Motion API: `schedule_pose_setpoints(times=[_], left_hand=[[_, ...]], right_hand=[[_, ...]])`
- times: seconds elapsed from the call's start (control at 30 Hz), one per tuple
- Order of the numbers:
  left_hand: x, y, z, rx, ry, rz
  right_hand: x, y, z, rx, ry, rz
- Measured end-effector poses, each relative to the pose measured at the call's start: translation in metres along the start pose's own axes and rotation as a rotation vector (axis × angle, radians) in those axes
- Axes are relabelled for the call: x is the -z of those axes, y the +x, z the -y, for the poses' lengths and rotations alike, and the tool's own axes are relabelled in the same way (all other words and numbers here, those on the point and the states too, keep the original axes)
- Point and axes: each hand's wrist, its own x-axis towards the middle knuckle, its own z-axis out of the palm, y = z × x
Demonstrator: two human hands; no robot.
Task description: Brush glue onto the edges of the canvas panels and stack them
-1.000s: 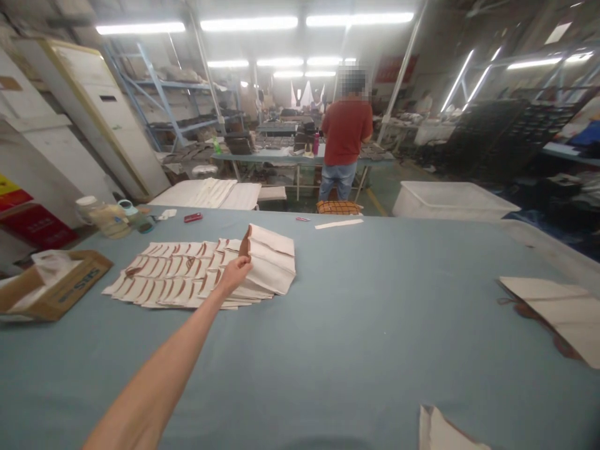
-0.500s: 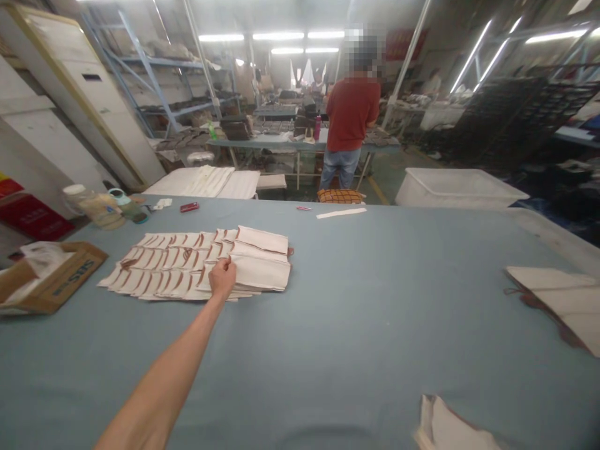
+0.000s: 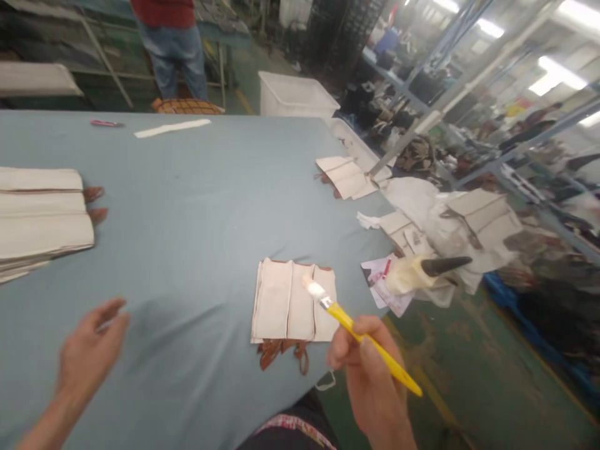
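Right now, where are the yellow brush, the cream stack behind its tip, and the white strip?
Yellow brush (image 3: 342,317): head view, front of the handle.
Cream stack (image 3: 300,317): head view, middle panel of the top piece.
White strip (image 3: 173,127): head view, middle of its length.

No words, numbers or signs are clear enough to read here. The card (image 3: 379,289) over on the right has pink and dark print on it, but the print is too blurry. The band (image 3: 295,423) at the very bottom has little red and white bits, and they are blurry too. On the yellow brush (image 3: 344,320) in the right hand (image 3: 370,369), I can't read any letters.
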Motion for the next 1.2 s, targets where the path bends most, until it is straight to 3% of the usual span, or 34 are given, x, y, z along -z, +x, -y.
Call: schedule_pose_setpoints(times=[0.2, 0.37, 0.5, 0.67, 0.77, 0.87, 1.03, 1.2], left_hand=[[-0.088, -0.114, -0.096, -0.241, -0.213, 0.108], [-0.134, -0.163, -0.18, -0.501, -0.233, 0.228], [-0.169, -0.149, -0.237, -0.66, -0.175, 0.329], [-0.207, -0.083, -0.302, -0.804, -0.023, 0.361], [-0.228, -0.053, -0.331, -0.87, 0.085, 0.415], [-0.241, -0.039, -0.347, -0.908, 0.175, 0.46], [-0.235, -0.041, -0.357, -0.959, 0.228, 0.454], [-0.187, -0.073, -0.35, -1.064, 0.213, 0.402]], right_hand=[[0.111, -0.001, 0.001, 0.055, 0.127, -0.256], [0.173, -0.018, 0.002, -0.081, 0.133, -0.325], [0.208, -0.03, 0.01, -0.161, 0.153, -0.394], [0.247, -0.038, 0.013, -0.252, 0.14, -0.428], [0.267, -0.041, 0.01, -0.283, 0.111, -0.456], [0.283, -0.041, 0.006, -0.292, 0.079, -0.471], [0.312, -0.037, -0.011, -0.287, 0.064, -0.448], [0.321, -0.025, -0.025, -0.219, 0.079, -0.332]])
